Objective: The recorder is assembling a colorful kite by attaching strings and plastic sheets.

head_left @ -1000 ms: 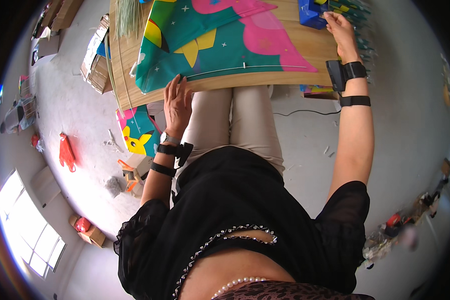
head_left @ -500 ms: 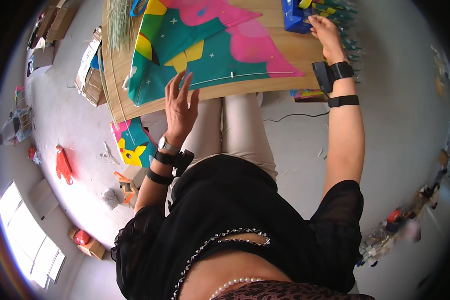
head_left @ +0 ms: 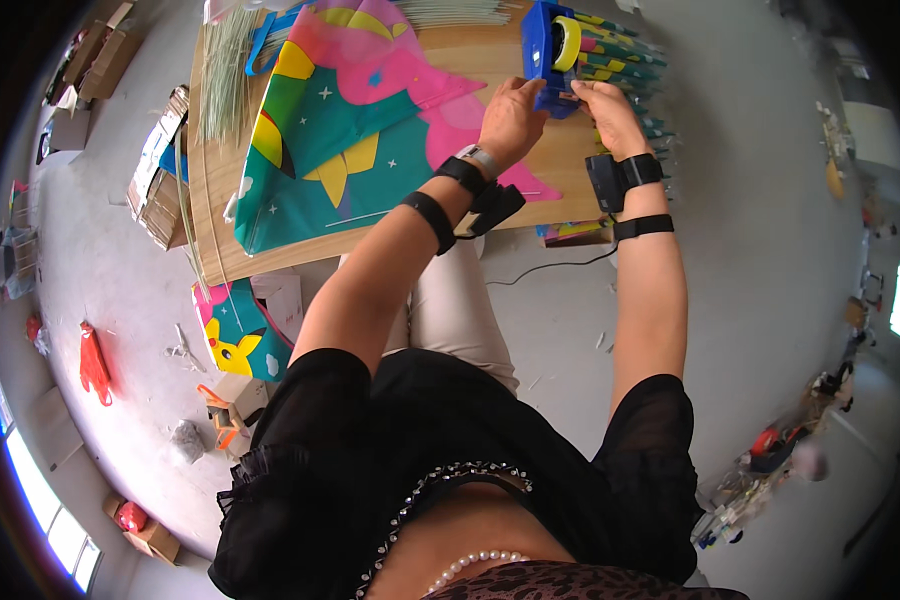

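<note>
A blue tape dispenser (head_left: 538,45) with a yellow-rimmed roll of tape (head_left: 568,44) stands at the table's right end. At its near left edge is my left hand (head_left: 511,122), fingers bent and closed, their tips against the dispenser. My right hand (head_left: 612,116) is on the other side, thumb and fingers pinched by the near end; whatever lies between the fingertips is too small to make out. Left of both hands, a printed fabric sheet (head_left: 390,165) in teal, pink and yellow lies on the wooden table (head_left: 320,245), a thin white rod (head_left: 355,222) along its near edge.
Thin pale sticks (head_left: 228,80) lie in a bundle at the table's far left, near a blue strap (head_left: 263,45). Several rolled printed pieces (head_left: 625,65) jut out beyond the dispenser. A dark cable (head_left: 545,267) hangs below the table edge. Cardboard boxes (head_left: 158,190) stand at left.
My left hand has moved from above the fabric's near edge, right and away from me, to the dispenser. My right hand stays at the dispenser. The whole view has shifted.
</note>
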A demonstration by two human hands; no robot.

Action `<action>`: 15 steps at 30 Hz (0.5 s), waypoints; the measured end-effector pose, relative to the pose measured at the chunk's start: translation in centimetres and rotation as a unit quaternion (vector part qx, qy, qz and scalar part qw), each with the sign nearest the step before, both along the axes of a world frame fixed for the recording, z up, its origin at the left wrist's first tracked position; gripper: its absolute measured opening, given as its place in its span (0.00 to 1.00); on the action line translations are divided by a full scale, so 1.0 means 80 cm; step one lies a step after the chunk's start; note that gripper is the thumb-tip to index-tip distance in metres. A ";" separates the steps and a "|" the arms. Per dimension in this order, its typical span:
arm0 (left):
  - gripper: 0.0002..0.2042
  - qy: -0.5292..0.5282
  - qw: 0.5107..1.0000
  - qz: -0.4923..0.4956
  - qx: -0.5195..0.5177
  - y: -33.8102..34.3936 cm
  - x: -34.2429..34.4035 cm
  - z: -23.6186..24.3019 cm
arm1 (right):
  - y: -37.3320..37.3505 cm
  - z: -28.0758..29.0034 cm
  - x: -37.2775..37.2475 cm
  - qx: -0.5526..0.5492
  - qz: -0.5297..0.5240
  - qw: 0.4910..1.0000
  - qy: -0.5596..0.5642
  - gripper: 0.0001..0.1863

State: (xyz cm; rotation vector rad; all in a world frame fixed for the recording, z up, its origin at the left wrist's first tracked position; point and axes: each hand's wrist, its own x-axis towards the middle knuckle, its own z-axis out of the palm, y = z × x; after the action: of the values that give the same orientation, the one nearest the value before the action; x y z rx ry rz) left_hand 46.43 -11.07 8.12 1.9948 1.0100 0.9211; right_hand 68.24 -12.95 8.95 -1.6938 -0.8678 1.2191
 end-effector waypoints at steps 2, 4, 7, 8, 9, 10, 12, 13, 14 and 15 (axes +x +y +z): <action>0.22 -0.011 1.000 0.021 -0.018 0.008 0.020 -0.001 | 0.000 0.001 0.003 -0.003 -0.005 1.000 0.001 0.11; 0.20 -0.007 0.999 0.034 -0.029 0.013 0.023 -0.011 | -0.004 0.002 -0.013 0.006 -0.015 1.000 -0.004 0.12; 0.17 -0.001 0.998 0.050 -0.046 0.013 0.032 -0.011 | -0.009 0.004 -0.024 0.024 -0.040 0.999 0.000 0.13; 0.15 0.002 0.997 0.061 -0.049 0.012 0.034 -0.010 | -0.008 0.004 -0.023 0.034 -0.041 0.998 0.015 0.12; 0.15 0.002 0.997 0.057 -0.048 0.012 0.037 -0.010 | -0.006 0.005 -0.022 0.046 -0.042 0.998 0.030 0.12; 0.14 0.006 0.997 0.064 -0.045 0.012 0.039 -0.009 | -0.003 0.004 -0.023 0.044 -0.058 0.997 0.013 0.12; 0.14 0.009 0.997 0.069 -0.039 0.015 0.043 -0.007 | 0.004 0.004 -0.019 0.041 -0.061 0.997 0.018 0.11; 0.14 0.013 0.997 0.071 -0.036 0.017 0.046 -0.006 | 0.008 0.003 -0.016 0.036 -0.061 0.997 0.021 0.11; 0.13 0.017 0.997 0.074 -0.034 0.019 0.048 -0.004 | 0.011 0.002 -0.016 0.041 -0.062 0.997 0.020 0.11; 0.13 0.015 0.997 0.074 -0.029 0.022 0.050 -0.003 | 0.016 0.002 -0.018 0.042 -0.073 0.996 0.006 0.11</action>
State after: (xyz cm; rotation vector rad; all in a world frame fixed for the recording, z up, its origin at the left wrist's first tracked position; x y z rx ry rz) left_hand 50.41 -9.30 7.86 1.9109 1.2011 0.9316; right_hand 66.78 -11.64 9.10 -1.6510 -0.7629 1.0801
